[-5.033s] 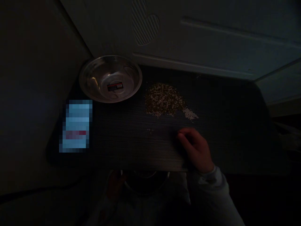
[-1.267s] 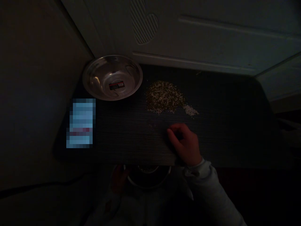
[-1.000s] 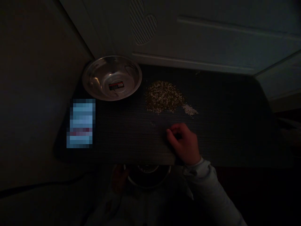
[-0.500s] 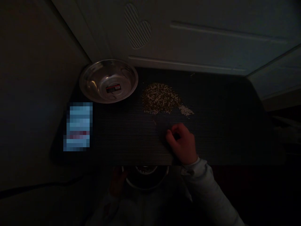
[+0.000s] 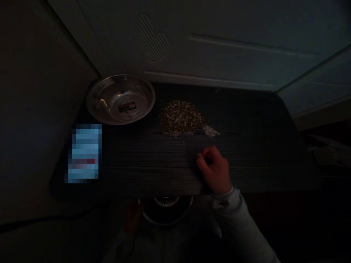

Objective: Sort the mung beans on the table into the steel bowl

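Dim light falls on a dark wood-grained tabletop (image 5: 260, 146) against a panelled backdrop with a ribbed heart (image 5: 154, 39). At far left sits a steel basin (image 5: 109, 109); right of it lies the pile of mixed grains (image 5: 181, 118). Nearer, the right hand (image 5: 215, 170) is curled, thumb drawn toward the fingertips; I cannot tell whether it pinches anything. Darkness hides the left hand's (image 5: 133, 215) grip beside a round pale-rimmed vessel (image 5: 168, 223). Five seconds ago several loose grains lay before the pile; now one thin pale streak (image 5: 184, 144) shows.

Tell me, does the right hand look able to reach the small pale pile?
Probably yes: the right hand is close by, on the wearer's side of the small pale pile, and nothing solid seems to stand between them.
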`<action>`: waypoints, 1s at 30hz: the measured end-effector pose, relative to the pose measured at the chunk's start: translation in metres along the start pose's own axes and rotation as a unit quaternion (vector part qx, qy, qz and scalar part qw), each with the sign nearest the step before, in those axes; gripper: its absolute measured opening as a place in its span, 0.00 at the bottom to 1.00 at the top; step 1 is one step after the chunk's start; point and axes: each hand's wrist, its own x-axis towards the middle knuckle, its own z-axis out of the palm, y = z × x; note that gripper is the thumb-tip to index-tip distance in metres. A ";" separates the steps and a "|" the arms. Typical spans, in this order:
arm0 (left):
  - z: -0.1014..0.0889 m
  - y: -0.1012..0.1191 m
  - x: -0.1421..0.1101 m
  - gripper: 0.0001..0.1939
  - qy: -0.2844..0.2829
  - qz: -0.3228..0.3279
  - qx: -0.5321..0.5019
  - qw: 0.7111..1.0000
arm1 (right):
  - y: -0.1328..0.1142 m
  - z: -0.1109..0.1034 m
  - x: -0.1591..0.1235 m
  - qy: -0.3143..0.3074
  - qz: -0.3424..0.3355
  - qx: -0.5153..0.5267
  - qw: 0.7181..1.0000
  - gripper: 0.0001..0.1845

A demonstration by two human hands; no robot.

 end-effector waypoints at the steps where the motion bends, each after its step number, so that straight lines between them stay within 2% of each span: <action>1: 0.000 -0.001 0.000 0.20 0.002 -0.002 -0.002 1.000 | 0.002 -0.002 0.000 0.004 0.004 -0.003 1.000 0.06; 7: 0.000 -0.003 0.002 0.20 -0.008 -0.015 0.007 1.000 | 0.018 -0.014 0.006 0.026 0.026 -0.008 0.999 0.07; 10: 0.000 -0.001 0.001 0.21 0.007 -0.017 0.019 1.000 | 0.021 -0.016 0.009 0.034 0.033 0.010 0.999 0.07; 16: -0.001 -0.004 0.003 0.19 -0.003 0.009 0.011 1.000 | 0.023 -0.017 0.010 0.059 0.047 0.014 0.997 0.06; 20: -0.001 -0.010 0.005 0.21 0.019 -0.008 0.011 1.000 | 0.026 -0.017 0.011 0.099 0.062 0.036 0.993 0.06; 24: -0.002 -0.005 0.004 0.18 0.002 -0.004 0.013 1.000 | 0.029 -0.015 0.010 0.126 0.070 0.062 0.988 0.07; 28: -0.002 0.000 0.002 0.15 -0.005 0.008 0.021 1.000 | 0.028 -0.014 0.009 0.120 0.059 0.079 0.988 0.07; 30: -0.001 0.000 0.002 0.14 0.022 0.013 0.029 0.999 | 0.027 -0.013 0.008 0.106 0.048 0.087 0.989 0.06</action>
